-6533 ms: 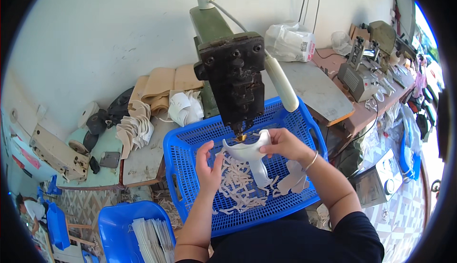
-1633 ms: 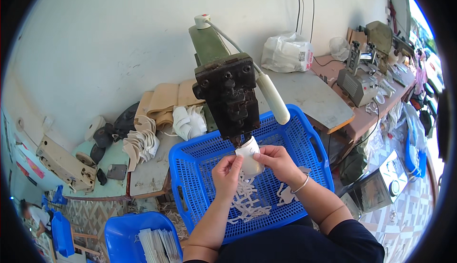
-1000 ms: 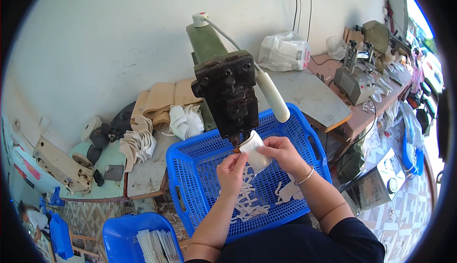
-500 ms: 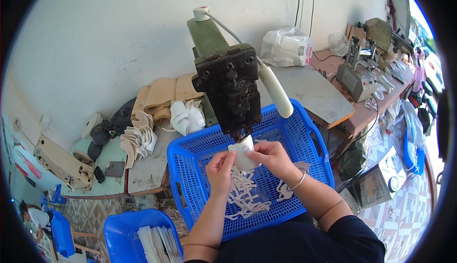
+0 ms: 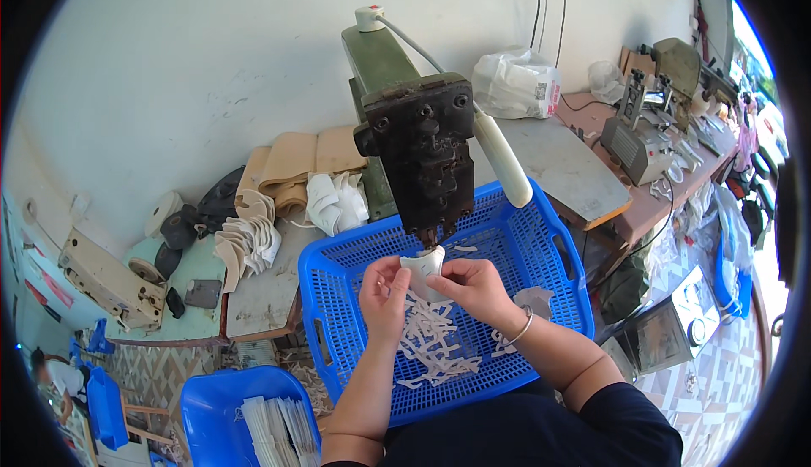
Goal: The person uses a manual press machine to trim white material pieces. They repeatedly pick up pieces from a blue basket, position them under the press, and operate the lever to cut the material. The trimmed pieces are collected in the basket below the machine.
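My left hand (image 5: 385,298) and my right hand (image 5: 471,288) both pinch a small white cut piece (image 5: 423,265), holding it right under the dark head of a green machine (image 5: 418,150). The piece sits over a blue plastic basket (image 5: 338,264). White strip offcuts (image 5: 431,344) lie in a heap in the basket below my hands. A bangle circles my right wrist.
Stacks of white and tan cut pieces (image 5: 253,239) lie left of the machine. A second blue bin (image 5: 211,408) with white sheets stands at lower left. A grey table (image 5: 562,167) with a white bag (image 5: 517,85) and other machines (image 5: 642,133) is on the right.
The piece has stayed at the machine head; my hands shifted it slightly lower and left under the head since a second ago.
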Demonstrator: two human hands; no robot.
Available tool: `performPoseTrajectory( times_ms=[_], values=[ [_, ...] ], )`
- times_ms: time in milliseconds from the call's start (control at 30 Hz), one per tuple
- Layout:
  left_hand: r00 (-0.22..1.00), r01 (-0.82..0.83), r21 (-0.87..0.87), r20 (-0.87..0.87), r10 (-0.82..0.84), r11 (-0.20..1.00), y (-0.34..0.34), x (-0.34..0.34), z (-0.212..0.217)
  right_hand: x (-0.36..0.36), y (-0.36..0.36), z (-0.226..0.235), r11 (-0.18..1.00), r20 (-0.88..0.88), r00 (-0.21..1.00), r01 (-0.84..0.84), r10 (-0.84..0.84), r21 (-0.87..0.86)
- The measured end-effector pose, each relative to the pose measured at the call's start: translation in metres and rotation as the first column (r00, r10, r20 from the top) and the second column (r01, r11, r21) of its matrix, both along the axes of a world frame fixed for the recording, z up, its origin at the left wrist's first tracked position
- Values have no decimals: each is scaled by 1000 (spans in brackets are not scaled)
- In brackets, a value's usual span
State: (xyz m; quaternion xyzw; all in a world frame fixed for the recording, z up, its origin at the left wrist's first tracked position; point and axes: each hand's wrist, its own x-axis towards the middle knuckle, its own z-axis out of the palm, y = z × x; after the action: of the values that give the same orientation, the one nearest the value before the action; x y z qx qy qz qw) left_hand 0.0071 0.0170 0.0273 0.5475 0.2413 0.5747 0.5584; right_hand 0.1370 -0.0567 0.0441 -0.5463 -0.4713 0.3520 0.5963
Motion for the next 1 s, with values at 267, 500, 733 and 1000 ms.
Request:
performPoseTrajectory(
  times_ms=[267,500,733,1000],
  values=[
    [935,38,437,-333,123,899,18,4,16,9,-3,16,980,402,908,36,-114,196],
    [953,87,228,-302,-14,970,13,9,-2,26,-6,24,973,439,892,7,-110,229],
    [976,106,46,-196,-95,993,4,12,5,30,-10,34,980,515,855,-50,-57,193],
    [985,133,-30,-107,-136,991,2,13,-4,39,-4,40,966,632,772,-116,-59,233]
  ],
)
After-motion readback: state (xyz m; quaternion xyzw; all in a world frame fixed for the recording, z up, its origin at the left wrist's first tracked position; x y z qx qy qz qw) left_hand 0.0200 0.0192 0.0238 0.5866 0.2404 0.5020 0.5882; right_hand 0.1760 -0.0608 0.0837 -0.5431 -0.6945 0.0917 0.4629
